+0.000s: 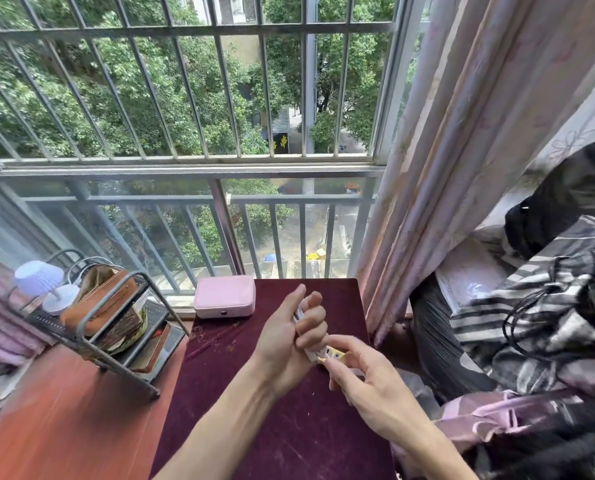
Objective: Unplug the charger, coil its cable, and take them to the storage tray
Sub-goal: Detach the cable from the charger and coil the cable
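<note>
My left hand [294, 336] is closed around loops of a white cable [299, 315], whose strands show between its fingers and palm. Just below it, my right hand [365, 375] pinches a small white and yellow charger [334, 355] at the cable's lower end. Both hands hover above a dark red cloth-covered table [289, 427]. Most of the cable is hidden inside my left fist. I cannot tell which object here is the storage tray.
A pink case [224, 296] lies at the table's far edge by the barred window. A metal rack [109, 327] with a brown pouch, books and a small white lamp [43, 282] stands at left. Curtains, striped bedding and a black cord [528, 313] crowd the right.
</note>
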Motion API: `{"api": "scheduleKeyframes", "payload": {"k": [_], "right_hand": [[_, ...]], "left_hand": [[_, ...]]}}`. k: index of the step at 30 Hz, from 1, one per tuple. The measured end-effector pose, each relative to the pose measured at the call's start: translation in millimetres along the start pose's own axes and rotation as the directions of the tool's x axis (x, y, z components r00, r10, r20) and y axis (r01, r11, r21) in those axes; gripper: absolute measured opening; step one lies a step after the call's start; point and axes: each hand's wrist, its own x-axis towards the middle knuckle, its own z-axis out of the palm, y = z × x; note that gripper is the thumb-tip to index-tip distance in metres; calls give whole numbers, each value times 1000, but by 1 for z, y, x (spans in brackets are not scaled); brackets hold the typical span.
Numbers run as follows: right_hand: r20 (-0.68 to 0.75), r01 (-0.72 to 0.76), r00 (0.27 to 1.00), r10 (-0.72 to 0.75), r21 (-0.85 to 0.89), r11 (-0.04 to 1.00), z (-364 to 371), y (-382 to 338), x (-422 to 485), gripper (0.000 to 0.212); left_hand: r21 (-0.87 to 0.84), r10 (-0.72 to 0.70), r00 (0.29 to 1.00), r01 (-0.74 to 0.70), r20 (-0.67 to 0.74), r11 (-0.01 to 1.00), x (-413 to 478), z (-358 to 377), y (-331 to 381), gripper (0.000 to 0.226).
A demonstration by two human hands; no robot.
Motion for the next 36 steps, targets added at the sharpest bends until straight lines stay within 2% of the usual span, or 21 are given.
{"api": "scheduleKeyframes", "payload": {"k": [2,6,10,14,22,27,30,33,36], "right_hand": [[-5,-25,1000,26,43,999,-1,-6,-4,23],[52,-71,996,69,50,996,-8,-17,-7,23],[149,-137,984,101,253,958,-15,-24,-11,30],[73,-35,997,14,297,954,-14,-30,-10,19],[-188,107,981,-41,360,927,-9,-30,-4,49],[-137,134,987,-87,377,916,-12,-35,-4,36],[-122,143,987,-102,401,905,-11,-37,-6,42],[-119,160,985,-123,397,904,-9,-40,-6,41],[-124,163,984,-124,386,908,-9,-45,-6,39]], "left_hand": [[55,8,999,-6,-37,998,2,-1,-4,29],[116,25,998,-18,-59,993,4,2,-7,30],[103,59,998,-55,-33,993,4,5,0,32],[-14,25,1000,-25,-9,1000,2,8,6,29],[-36,20,1000,-20,-6,999,-5,17,5,26],[-143,-2,1000,3,8,990,-12,17,5,23],[-255,-34,999,40,29,966,-17,19,5,19],[-393,-69,995,89,66,915,-22,23,7,16],[-460,-87,993,115,83,880,-28,29,12,18]]}}
